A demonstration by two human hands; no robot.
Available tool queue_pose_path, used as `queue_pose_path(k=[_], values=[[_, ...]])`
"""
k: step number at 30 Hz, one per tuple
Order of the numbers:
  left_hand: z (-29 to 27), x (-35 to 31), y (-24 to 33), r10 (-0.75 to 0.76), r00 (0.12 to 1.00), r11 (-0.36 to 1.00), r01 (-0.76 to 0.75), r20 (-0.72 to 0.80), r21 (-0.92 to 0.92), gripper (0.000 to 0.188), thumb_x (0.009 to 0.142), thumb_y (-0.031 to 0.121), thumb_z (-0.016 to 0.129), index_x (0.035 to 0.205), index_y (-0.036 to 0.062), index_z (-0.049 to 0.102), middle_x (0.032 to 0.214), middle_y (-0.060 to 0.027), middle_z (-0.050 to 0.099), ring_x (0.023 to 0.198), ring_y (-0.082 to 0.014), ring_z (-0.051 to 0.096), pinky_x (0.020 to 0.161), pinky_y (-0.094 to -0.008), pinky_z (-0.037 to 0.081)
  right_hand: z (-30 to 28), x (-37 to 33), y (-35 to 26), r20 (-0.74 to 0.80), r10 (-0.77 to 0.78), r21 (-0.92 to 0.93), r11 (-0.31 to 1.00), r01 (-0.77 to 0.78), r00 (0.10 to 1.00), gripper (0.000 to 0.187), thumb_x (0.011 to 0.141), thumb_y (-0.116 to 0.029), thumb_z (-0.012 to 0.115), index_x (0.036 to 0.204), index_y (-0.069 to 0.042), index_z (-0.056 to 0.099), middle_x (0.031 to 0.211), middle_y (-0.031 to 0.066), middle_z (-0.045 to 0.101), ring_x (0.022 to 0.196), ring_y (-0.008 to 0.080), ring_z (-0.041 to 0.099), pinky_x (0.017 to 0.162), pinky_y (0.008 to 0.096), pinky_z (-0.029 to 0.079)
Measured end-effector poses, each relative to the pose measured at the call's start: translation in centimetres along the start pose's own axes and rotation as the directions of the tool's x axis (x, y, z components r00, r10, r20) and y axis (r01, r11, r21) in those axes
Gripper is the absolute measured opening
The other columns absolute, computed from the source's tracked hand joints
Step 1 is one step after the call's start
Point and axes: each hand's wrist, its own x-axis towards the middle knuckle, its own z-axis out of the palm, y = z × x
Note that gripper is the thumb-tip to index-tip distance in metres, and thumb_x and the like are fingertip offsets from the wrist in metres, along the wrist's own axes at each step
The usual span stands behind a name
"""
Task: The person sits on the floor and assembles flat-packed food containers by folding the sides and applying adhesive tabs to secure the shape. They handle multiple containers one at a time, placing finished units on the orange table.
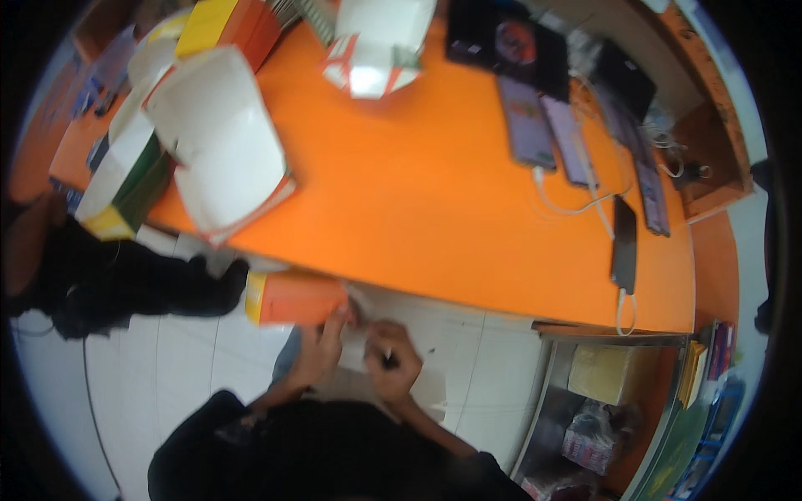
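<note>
In front of me, just below the table's near edge, an orange carton with a yellow side (299, 299) is held by my left hand (321, 349), its fingers closed at the carton's lower right corner. My right hand (393, 361) is curled beside it, a little to the right and apart from the left hand. A small dark thing with a pale tip shows within its fingers, too blurred to name. On the table, an open white food box (221, 138) lies at the left, and a smaller open white, red and green box (372, 63) stands at the far side.
Several phones on white cables, among them a dark one (624, 242), lie on the right of the orange table (401, 200). Another yellow and orange carton (230, 29) sits at the far left. Another person's dark sleeve (159, 271) is at left. A shelf (547, 401) stands lower right.
</note>
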Motion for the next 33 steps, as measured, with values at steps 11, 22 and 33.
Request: queue_pose_path(k=[11,22,33], values=[[0.1,0.6,1.4,-0.049,0.995,0.999,0.05,0.085,-0.009,0.013,0.092,0.01,0.051,0.089,-0.0015,0.055,0.077,-0.0084,0.06,0.075,-0.0158,0.059,0.07,-0.0283,0.047,-0.6,0.7,-1.5,0.001,0.366,0.3,0.888,-0.35,0.931,0.032,0.081,0.006,0.062,0.112,0.001,0.055,0.104,0.0114,0.058,0.096,0.0178,0.056,0.084,0.0284,0.044],[-1.0,-0.7,1.1,0.053,0.935,0.943,-0.162,0.35,0.29,0.018,0.081,0.013,0.067,0.095,0.0037,0.06,0.088,-0.0067,0.059,0.082,-0.0187,0.058,0.07,-0.0301,0.046,-1.6,2.7,-0.5,0.2,0.192,0.213,0.949,-0.234,0.961,0.037,0.08,-0.004,0.069,0.114,0.002,0.057,0.103,0.0111,0.06,0.087,0.0156,0.058,0.078,0.0276,0.047],[-1.9,-0.2,-0.7,-0.102,0.877,0.779,-0.223,0.47,0.586,0.023,0.076,0.011,0.067,0.097,0.0053,0.058,0.083,-0.0074,0.057,0.075,-0.0214,0.057,0.063,-0.0332,0.045,-2.0,4.9,-1.0,0.361,0.191,-0.106,0.981,-0.163,0.913,0.04,0.075,-0.005,0.072,0.112,-0.002,0.058,0.107,0.0103,0.064,0.091,0.0159,0.063,0.078,0.0286,0.051]])
